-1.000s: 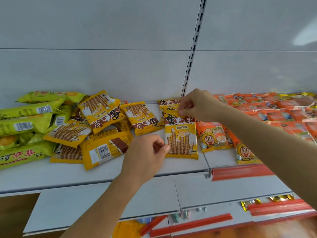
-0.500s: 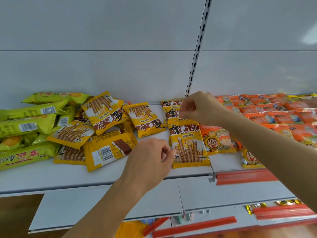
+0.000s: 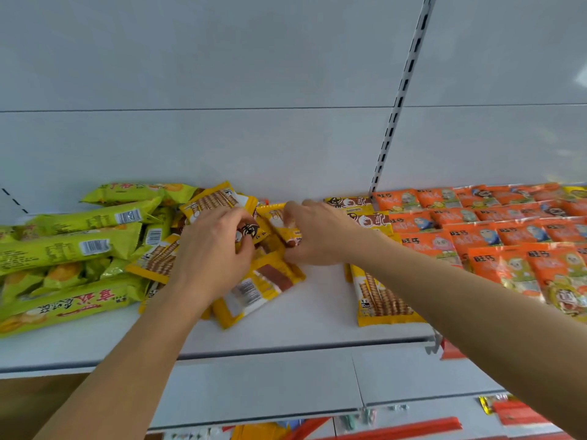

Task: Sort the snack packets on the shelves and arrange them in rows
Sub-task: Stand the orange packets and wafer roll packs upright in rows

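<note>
Head view: my right hand (image 3: 317, 236) pinches a yellow wafer packet (image 3: 281, 222) on the white shelf (image 3: 317, 312); my left hand (image 3: 211, 252), fingers curled, grips a second yellow packet (image 3: 219, 198) beside it. Green packets (image 3: 73, 246) lie left of my fingers, orange packets (image 3: 495, 236) right

Bright, even, diffuse light, shadows soft. Pale glare patch on back panel (image 3: 286, 74) at its right edge. Strong wide-angle bend: shelf (image 3: 286, 331) front edge and upright strip (image 3: 401, 90) curve. Motion blur on both hands and yellow packets (image 3: 254, 281); orange packets (image 3: 476, 236) soft toward right edge
</note>
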The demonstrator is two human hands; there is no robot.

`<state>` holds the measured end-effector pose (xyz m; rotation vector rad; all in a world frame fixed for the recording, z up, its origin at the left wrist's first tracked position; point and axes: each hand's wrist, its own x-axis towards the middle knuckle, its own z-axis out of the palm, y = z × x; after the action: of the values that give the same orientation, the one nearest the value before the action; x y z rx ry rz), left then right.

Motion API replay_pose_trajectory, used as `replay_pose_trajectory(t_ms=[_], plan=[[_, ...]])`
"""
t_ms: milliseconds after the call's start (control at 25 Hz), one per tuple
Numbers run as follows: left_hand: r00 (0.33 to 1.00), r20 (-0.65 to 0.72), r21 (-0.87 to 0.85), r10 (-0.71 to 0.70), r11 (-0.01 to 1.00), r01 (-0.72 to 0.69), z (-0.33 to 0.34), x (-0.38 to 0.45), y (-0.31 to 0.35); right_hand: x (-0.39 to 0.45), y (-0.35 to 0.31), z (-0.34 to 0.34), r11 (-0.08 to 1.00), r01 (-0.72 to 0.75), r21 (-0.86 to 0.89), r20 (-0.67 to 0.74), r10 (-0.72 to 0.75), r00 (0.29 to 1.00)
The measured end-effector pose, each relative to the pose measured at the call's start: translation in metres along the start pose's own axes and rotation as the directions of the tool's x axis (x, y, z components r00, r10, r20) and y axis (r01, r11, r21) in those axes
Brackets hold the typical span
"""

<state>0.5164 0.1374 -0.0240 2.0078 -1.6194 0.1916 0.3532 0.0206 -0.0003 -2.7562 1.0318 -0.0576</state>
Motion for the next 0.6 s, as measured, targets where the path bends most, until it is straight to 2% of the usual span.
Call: replay_pose_trajectory(t_ms=[80,160,320,400,440,480,520,560,600], plan=[[1.000,-0.018,-0.032,-0.012,0.999,0.012,0.001,0.001,-0.002,0.003,0.004,-0.011,0.995,-0.051,0.091,-0.044,0.056,0.997],[0.999,-0.025,-0.052,-0.021,0.998,0.020,0.001,0.002,-0.001,0.004,0.006,-0.023,0.986,-0.085,0.140,-0.163,0.108,0.981],[0.997,-0.076,-0.070,0.004,0.997,-0.009,0.001,0.003,0.003,0.008,0.013,-0.033,0.970,-0.035,0.239,-0.413,0.134,0.901],[0.994,-0.106,-0.190,0.017,0.981,-0.037,0.002,0.003,0.011,0.007,0.018,-0.035,0.966,0.012,0.260,-0.507,0.126,0.853],[0.994,-0.098,-0.346,-0.050,0.938,0.013,0.001,0.006,0.015,0.004,0.019,-0.037,0.959,0.049,0.278,-0.554,0.118,0.824],[0.983,-0.032,-0.563,-0.183,0.816,0.134,-0.002,0.012,0.020,0.000,0.021,-0.040,0.949,0.102,0.299,-0.593,0.102,0.799],[0.941,0.101,-0.762,-0.324,0.582,0.283,-0.007,0.020,0.024,-0.004,0.023,-0.043,0.933,0.167,0.318,-0.622,0.072,0.780],[0.874,0.272,-0.861,-0.403,0.303,0.408,-0.012,0.026,0.028,-0.008,0.025,-0.046,0.908,0.241,0.344,-0.640,0.038,0.768],[0.817,0.404,-0.880,-0.412,0.068,0.470,-0.016,0.030,0.030,-0.012,0.027,-0.049,0.873,0.308,0.378,-0.648,0.012,0.762]])
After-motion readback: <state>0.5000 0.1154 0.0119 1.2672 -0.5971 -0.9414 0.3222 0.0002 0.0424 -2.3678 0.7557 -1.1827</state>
